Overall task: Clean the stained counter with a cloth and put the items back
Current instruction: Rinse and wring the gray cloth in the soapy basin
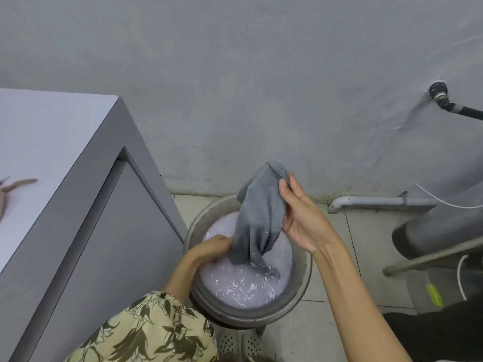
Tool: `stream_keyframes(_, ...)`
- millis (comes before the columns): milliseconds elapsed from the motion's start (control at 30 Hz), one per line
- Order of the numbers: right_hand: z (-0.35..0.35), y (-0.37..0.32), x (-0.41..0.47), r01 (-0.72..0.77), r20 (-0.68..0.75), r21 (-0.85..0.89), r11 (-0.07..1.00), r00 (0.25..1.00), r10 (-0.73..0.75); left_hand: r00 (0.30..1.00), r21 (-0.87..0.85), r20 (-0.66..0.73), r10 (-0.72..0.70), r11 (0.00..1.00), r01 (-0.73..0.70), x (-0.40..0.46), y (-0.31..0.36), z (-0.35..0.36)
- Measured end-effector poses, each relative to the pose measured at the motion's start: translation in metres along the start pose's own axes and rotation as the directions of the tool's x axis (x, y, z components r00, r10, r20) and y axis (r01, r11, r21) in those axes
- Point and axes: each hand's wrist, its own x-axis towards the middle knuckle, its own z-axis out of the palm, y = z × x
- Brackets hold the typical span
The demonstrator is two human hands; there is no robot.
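The left hand (213, 248), in a leaf-print sleeve, curls round the lower part of a wet grey terry cloth (260, 218) over a round metal basin (304, 273) of milky water — the right hand (300, 212) pinches the cloth's top. White worktop (39, 142) stands left.

The water-filled basin (300, 288) sits hemmed between the grey cabinet (109, 231) on the left and the wall (235, 100) behind; tiled floor (366, 244) lies open rightward, up to the grey pipe (431, 228).

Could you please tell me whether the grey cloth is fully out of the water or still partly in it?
Partly in: the cloth hangs from the right hand, its lower end dipping into the basin.
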Motion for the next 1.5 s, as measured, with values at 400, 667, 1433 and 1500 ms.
stream_keyframes(400, -0.054, 0.074, 0.027, -0.175, -0.219, -0.918, 0.355, 0.972, -0.087, 0.924, -0.225, -0.318, 0.211, 0.931, -0.289, 0.014, 0.016, -0.027)
stream_keyframes(667, -0.064, 0.143, 0.027, -0.238, -0.270, -0.931, -0.278, 0.959, 0.082, 0.852, 0.606, -0.480, 0.209, 0.781, 0.150, 0.042, -0.024, 0.028)
stream_keyframes(1433, -0.017, 0.011, -0.004, 0.207, -0.154, -0.383, 0.900, 0.947, -0.283, 0.836, -0.365, -0.242, 0.492, 0.752, -0.548, -0.030, 0.025, -0.040)
stream_keyframes(1500, -0.021, 0.015, -0.003, 0.172, -0.158, -0.394, 0.903, 0.955, -0.250, 0.865, -0.275, -0.255, 0.433, 0.825, -0.494, -0.021, 0.016, -0.040)
